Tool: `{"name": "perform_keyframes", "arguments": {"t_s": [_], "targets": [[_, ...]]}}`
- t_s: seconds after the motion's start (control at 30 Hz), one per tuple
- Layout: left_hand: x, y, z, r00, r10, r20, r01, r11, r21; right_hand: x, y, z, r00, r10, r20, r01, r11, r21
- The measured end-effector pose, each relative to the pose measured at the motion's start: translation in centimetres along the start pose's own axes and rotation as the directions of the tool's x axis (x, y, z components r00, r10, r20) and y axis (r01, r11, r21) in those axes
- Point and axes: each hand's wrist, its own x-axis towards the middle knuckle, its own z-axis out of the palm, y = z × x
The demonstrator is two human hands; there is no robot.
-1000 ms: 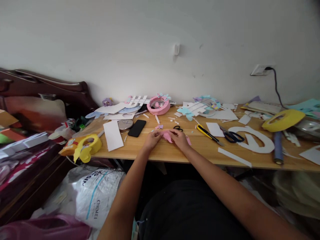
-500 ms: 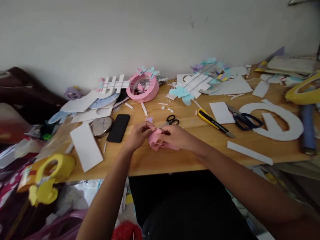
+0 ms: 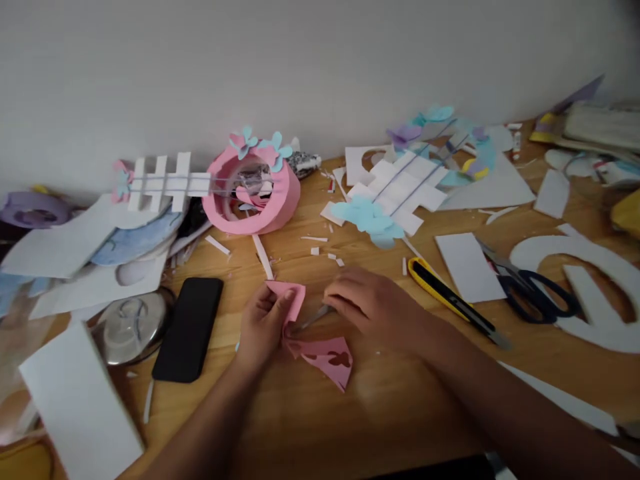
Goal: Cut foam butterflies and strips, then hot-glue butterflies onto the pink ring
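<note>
Head view: left hand (image 3: 265, 320) pinches a pink paper piece with cut-outs (image 3: 320, 350), near centre of the brown wooden table (image 3: 400, 413); right hand (image 3: 377, 307) grips small grey-bladed scissors (image 3: 317, 316) alongside. Apparent step: cutting; the next snip calls for taut paper.

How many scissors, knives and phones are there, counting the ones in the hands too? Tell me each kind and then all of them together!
Scissors: 2 (one pair in the right hand, mostly hidden; one dark-handled pair lying down)
Knives: 1 (the yellow-and-black cutter)
Phones: 1 (the black phone)
Total: 4
</note>
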Motion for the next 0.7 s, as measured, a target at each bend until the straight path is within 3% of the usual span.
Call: {"name": "perform_keyframes", "arguments": {"t_s": [0.13, 0.23, 0.47, 0.6, 0.7], "targets": [[0.0, 0.0, 0.3, 0.996, -0.090, -0.015, 0.089, 0.992, -0.094, -1.0, 1.1, -0.9, 0.984, -0.055, 0.169, 0.096, 0.966, -0.242], [0.4, -0.6, 0.2, 0.994, -0.107, -0.024, 0.102, 0.982, -0.161, -1.1, 1.6, -0.9, 0.981, -0.012, 0.193, 0.073, 0.947, -0.312], [1.4, -1.1, -0.5, 0.998, 0.059, 0.019, -0.051, 0.957, -0.285, -1.7, 1.7, -0.8, 0.967, 0.143, 0.210, -0.014, 0.855, -0.519], [1.0, -0.9, -0.6, 1.000, 0.008, -0.020, -0.013, 0.955, -0.295, -3.2, 2.0, -2.0, 0.943, 0.259, 0.210, -0.167, 0.912, -0.374], [0.7, -0.7, -0.6, 1.000, -0.014, 0.000, 0.013, 0.952, -0.306, -3.9, 1.9, -2.0, 0.925, 0.329, 0.192, -0.342, 0.939, 0.035]]}}
